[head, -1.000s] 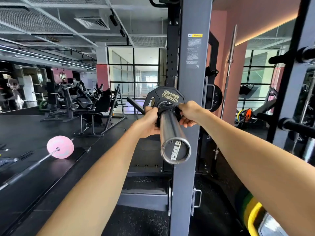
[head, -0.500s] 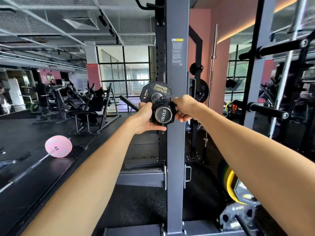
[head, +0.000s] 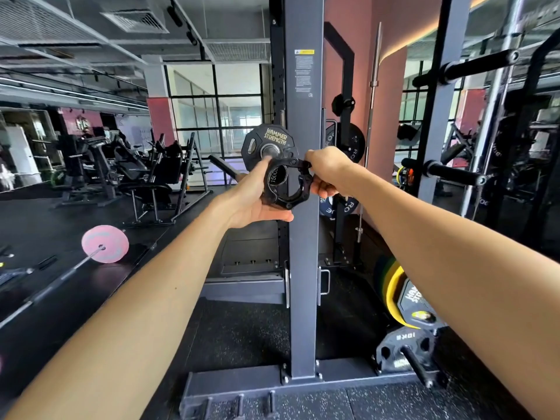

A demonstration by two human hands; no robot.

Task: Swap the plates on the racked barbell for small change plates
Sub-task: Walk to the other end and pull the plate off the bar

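Observation:
A black Hammer Strength plate [head: 266, 140] sits on the racked barbell, whose sleeve points straight at me. A black clamp collar [head: 289, 189] is out at the tip of the sleeve, and the sleeve's end cap [head: 277, 177], marked 1500LB, shows through its opening. My left hand [head: 253, 201] cups the collar from the left and below. The fingers of my right hand [head: 325, 171] pinch the collar's latch on its right side. I cannot tell whether the collar is fully off the sleeve.
The grey rack upright [head: 303, 253] stands right behind the collar. Yellow and green plates [head: 392, 294] and a black 10 kg plate [head: 400, 347] are stored low right. Padded pegs [head: 454, 174] stick out on the right. A pink-plated barbell [head: 104, 244] lies on the floor at left.
The collar has slid from against the plate out to the end of the sleeve, with both hands on it. My view has pulled back and dropped in line with the sleeve.

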